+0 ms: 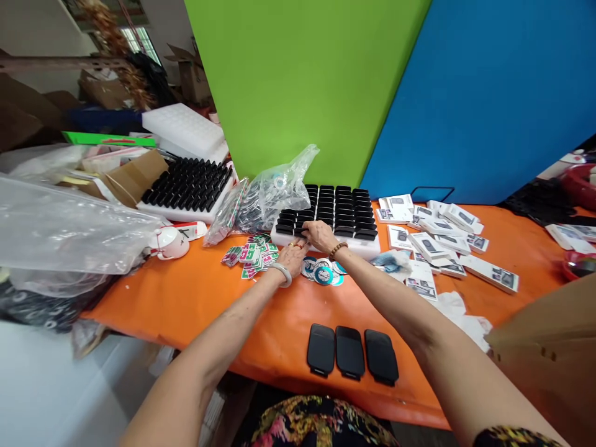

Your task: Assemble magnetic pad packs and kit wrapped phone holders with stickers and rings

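Note:
My right hand (319,235) reaches to the front edge of a white foam tray (367,249) filled with rows of black parts (344,208); its fingers pinch one black part at the tray's front left. My left hand (292,257), with a pale bangle on the wrist, rests closed just below it, between a pile of green and pink stickers (254,254) and a pile of round blue and white discs (323,272). What the left fingers hold is hidden. Three black oval cases (351,351) lie side by side near the table's front edge.
An orange table (195,298) carries a clear bag of parts (274,192), a second tray of black parts (189,183), a white cup (171,243), and several white boxes (442,239) at right. Green and blue boards stand behind. A cardboard box (549,347) sits at front right.

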`<state>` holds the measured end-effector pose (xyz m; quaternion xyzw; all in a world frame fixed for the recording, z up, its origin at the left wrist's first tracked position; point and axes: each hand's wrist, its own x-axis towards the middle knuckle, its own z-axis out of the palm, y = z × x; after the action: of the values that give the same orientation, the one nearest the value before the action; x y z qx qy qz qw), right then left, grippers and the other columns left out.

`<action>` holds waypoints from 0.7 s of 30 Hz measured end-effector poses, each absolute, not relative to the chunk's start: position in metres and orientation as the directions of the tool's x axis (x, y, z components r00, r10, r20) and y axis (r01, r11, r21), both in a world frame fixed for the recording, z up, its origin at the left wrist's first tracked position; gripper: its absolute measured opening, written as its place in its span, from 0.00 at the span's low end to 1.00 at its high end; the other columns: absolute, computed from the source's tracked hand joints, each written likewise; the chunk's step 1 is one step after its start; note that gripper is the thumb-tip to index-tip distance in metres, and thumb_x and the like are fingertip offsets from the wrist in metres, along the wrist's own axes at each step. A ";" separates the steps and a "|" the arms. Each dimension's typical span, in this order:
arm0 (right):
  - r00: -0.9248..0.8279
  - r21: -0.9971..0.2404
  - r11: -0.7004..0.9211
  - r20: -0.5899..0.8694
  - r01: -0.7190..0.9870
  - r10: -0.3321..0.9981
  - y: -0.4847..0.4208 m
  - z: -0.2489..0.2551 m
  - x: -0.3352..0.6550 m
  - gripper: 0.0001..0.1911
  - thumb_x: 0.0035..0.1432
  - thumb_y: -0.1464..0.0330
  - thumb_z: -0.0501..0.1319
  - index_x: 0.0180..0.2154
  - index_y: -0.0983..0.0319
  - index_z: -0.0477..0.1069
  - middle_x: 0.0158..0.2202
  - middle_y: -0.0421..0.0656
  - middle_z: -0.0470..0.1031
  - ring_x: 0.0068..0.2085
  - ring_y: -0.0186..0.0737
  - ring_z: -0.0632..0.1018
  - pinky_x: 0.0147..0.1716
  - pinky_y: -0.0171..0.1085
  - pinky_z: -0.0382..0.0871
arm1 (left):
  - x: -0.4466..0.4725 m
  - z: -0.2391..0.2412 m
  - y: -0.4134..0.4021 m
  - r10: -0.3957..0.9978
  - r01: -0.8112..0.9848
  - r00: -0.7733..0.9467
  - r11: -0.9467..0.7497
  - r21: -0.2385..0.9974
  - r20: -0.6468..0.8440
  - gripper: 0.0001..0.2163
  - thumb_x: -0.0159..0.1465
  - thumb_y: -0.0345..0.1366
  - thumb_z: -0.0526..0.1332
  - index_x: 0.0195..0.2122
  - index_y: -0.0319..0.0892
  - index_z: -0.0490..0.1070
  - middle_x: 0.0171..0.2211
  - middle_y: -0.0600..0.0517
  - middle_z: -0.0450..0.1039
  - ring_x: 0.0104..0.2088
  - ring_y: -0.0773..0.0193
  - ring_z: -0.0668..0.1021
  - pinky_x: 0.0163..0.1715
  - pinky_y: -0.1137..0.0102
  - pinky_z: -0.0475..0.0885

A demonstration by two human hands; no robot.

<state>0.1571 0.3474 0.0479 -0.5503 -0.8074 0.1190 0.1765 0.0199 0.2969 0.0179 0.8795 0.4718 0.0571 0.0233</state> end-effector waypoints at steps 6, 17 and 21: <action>-0.274 -0.487 0.346 0.214 0.802 0.938 0.342 0.056 0.157 0.06 0.58 0.71 0.58 0.34 0.61 0.75 0.34 0.46 0.77 0.38 0.43 0.74 0.36 0.36 0.61 | -0.019 0.028 0.306 0.898 0.896 0.422 -0.434 0.089 0.125 0.20 0.62 0.27 0.53 0.56 0.40 0.64 0.58 0.42 0.64 0.58 0.52 0.66 0.59 0.54 0.57; -0.494 -0.848 0.193 -0.091 0.494 0.865 0.252 0.091 0.164 0.06 0.52 0.67 0.60 0.28 0.63 0.70 0.18 0.36 0.65 0.18 0.29 0.64 0.18 0.31 0.58 | -0.039 0.017 0.307 0.928 0.919 0.361 -0.370 0.136 0.087 0.24 0.60 0.24 0.53 0.59 0.41 0.62 0.61 0.42 0.59 0.57 0.53 0.67 0.58 0.60 0.61; -0.590 -0.884 -0.094 -0.381 0.458 0.712 0.189 0.026 0.144 0.02 0.51 0.71 0.58 0.29 0.63 0.69 0.22 0.36 0.69 0.18 0.28 0.64 0.18 0.30 0.58 | -0.041 0.019 0.305 0.931 0.921 0.362 -0.365 0.136 0.049 0.25 0.60 0.25 0.54 0.61 0.41 0.60 0.61 0.42 0.59 0.60 0.53 0.64 0.59 0.60 0.58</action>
<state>0.1436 0.1889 0.0261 -0.4401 -0.6647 0.5942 0.1066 -0.0414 0.3046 0.0194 0.8241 0.5618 0.0585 0.0426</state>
